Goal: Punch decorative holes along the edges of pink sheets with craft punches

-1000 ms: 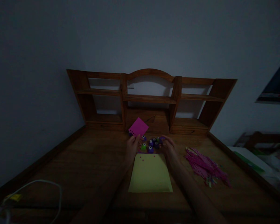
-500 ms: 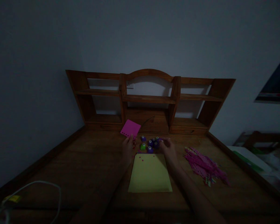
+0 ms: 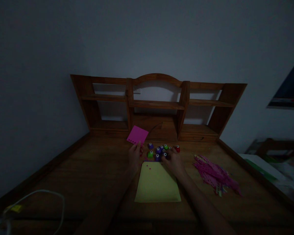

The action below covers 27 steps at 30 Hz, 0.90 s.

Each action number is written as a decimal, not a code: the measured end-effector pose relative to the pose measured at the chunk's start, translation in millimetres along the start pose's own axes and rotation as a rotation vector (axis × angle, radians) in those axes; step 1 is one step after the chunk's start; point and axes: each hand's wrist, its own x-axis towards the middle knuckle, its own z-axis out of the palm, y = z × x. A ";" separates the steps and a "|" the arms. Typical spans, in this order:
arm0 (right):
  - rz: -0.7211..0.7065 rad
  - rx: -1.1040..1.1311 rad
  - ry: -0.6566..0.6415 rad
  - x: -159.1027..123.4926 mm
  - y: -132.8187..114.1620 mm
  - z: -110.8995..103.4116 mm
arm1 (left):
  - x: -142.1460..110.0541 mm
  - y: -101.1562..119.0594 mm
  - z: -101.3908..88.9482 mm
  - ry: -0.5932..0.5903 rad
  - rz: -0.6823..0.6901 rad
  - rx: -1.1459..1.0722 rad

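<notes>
My left hand (image 3: 135, 155) pinches the lower corner of a square pink paper (image 3: 137, 134), with a row of small holes along its lower edge. My right hand (image 3: 172, 160) is closed on a small dark craft punch (image 3: 165, 155), its white-topped button showing; the fingertips are partly hidden. Around it stand several more punches: purple ones (image 3: 157, 158), a green one (image 3: 150, 154) and a red one (image 3: 177, 148). Just below lies a yellow paper pad (image 3: 157, 184) with a few tiny pink cut-outs near its top edge.
A heap of pink paper strips (image 3: 217, 174) lies to the right on the wooden desk (image 3: 100, 169). At the back rises a wooden shelf unit (image 3: 156, 104). A white cable (image 3: 62, 204) loops at the lower left, near a yellow item (image 3: 16, 208).
My right hand has moved a little left and toward me with the dark punch, uncovering the red punch behind it. My left hand and the pink paper stay nearly in place.
</notes>
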 end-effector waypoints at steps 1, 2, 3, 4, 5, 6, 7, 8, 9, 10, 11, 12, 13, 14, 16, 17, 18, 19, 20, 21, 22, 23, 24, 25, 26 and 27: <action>0.000 -0.002 -0.008 -0.3 0.1 -0.1 | -0.4 0.4 0.2 0.001 -0.009 -0.006; 0.000 0.001 -0.018 -0.7 0.2 0.0 | -0.9 0.9 0.5 0.002 -0.017 -0.012; -0.001 0.004 -0.030 -1.1 0.6 0.3 | -1.4 1.2 0.7 0.003 -0.023 -0.018; 0.000 0.005 -0.040 -1.4 1.0 0.7 | -1.8 1.5 0.9 0.004 -0.028 -0.023; 0.002 0.003 -0.048 -1.5 1.6 1.1 | -2.1 1.6 1.0 0.005 -0.029 -0.026; 0.004 0.000 -0.052 -1.5 2.3 1.5 | -2.3 1.6 1.1 0.005 -0.029 -0.027; 0.002 -0.002 -0.054 -1.3 3.1 1.9 | -2.2 1.5 1.0 0.006 -0.026 -0.027; -0.001 -0.004 -0.055 -1.0 3.9 2.2 | -2.1 1.3 0.9 0.006 -0.022 -0.023; -0.004 -0.007 -0.054 -0.6 4.8 2.6 | -1.9 1.1 0.7 0.008 -0.015 -0.016; -0.007 -0.010 -0.052 -0.1 5.6 3.0 | -1.7 0.9 0.6 0.010 -0.007 -0.005; -0.010 -0.014 -0.051 0.2 6.3 3.5 | -1.4 0.7 0.5 0.010 0.001 0.003; -0.011 -0.017 -0.051 0.5 6.9 4.2 | -1.2 0.5 0.4 0.007 0.006 0.009; -0.012 -0.018 -0.050 0.5 7.4 4.8 | -0.9 0.3 0.4 0.004 0.012 0.010; -0.015 -0.014 -0.049 0.4 7.8 5.5 | -0.6 -0.1 0.4 0.001 0.014 0.008; -0.022 0.000 -0.047 -0.3 8.2 6.5 | 0.6 -1.4 0.3 -0.006 0.012 0.000; -0.027 0.009 -0.044 -0.7 8.2 6.5 | 1.6 -2.5 0.2 -0.009 0.011 -0.004; -0.032 0.019 -0.038 -0.9 7.8 6.1 | 2.9 -3.9 -0.1 -0.011 0.014 -0.003; -0.037 0.029 -0.025 -0.8 6.8 5.1 | 4.4 -5.5 -0.6 -0.012 0.020 0.003; -0.044 0.040 -0.004 -0.3 5.0 3.1 | 6.1 -7.2 -1.2 -0.011 0.031 0.013; -0.053 0.053 0.027 0.7 1.7 -0.1 | 7.8 -8.9 -2.1 -0.004 0.046 0.024; -0.064 0.070 0.064 1.9 -3.6 -4.7 | 9.5 -10.5 -3.1 0.004 0.060 0.034; -0.077 0.089 0.109 3.0 -11.1 -11.0 | 11.0 -11.7 -4.2 0.008 0.070 0.039; -0.093 0.118 0.154 3.7 -21.2 -19.2 | 12.2 -12.7 -5.3 0.007 0.073 0.040; -0.110 0.153 0.192 3.2 -33.8 -29.2 | 13.3 -13.5 -6.4 0.007 0.071 0.036; -0.123 0.191 0.240 0.7 -48.4 -40.8 | 14.1 -14.1 -7.5 0.009 0.070 0.028; -0.132 0.226 0.292 -4.2 -64.2 -53.7 | 14.9 -14.8 -8.4 0.014 0.069 0.022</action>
